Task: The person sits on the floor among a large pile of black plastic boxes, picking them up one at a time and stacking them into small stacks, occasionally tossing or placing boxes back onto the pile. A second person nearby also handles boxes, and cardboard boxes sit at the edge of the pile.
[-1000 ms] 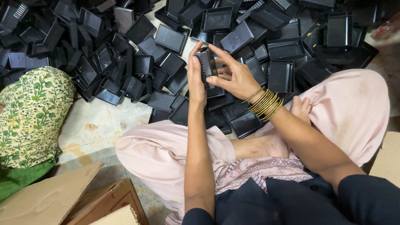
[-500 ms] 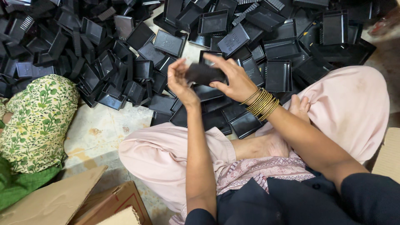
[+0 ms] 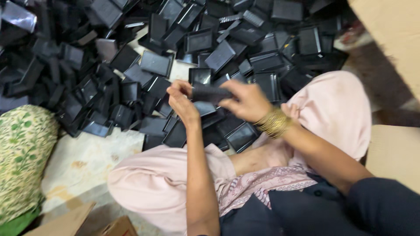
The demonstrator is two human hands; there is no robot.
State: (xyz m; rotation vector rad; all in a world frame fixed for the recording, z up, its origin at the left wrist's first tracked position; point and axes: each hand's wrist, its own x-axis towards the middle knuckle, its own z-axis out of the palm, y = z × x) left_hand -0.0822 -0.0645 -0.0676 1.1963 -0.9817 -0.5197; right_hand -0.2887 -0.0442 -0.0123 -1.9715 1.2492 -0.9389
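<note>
I hold one small black plastic tray [image 3: 210,92] edge-on between both hands, above my crossed legs in pink trousers [image 3: 337,109]. My left hand [image 3: 181,101] grips its left end with fingers curled. My right hand [image 3: 246,101], with gold bangles [image 3: 274,123] at the wrist, closes over its right end. Just beyond my hands lies a big heap of the same black trays [image 3: 157,63], spread over the floor.
A green patterned cloth bundle [image 3: 22,161] lies at the left. Brown cardboard [image 3: 65,223] sits at the lower left, and more cardboard [image 3: 391,30] at the upper right and right edge. Stained pale floor [image 3: 87,161] shows beside my knee.
The black tray was held upright, then turned flat and edge-on between my hands. My hands came down slightly and closer to my lap; the view shifted right.
</note>
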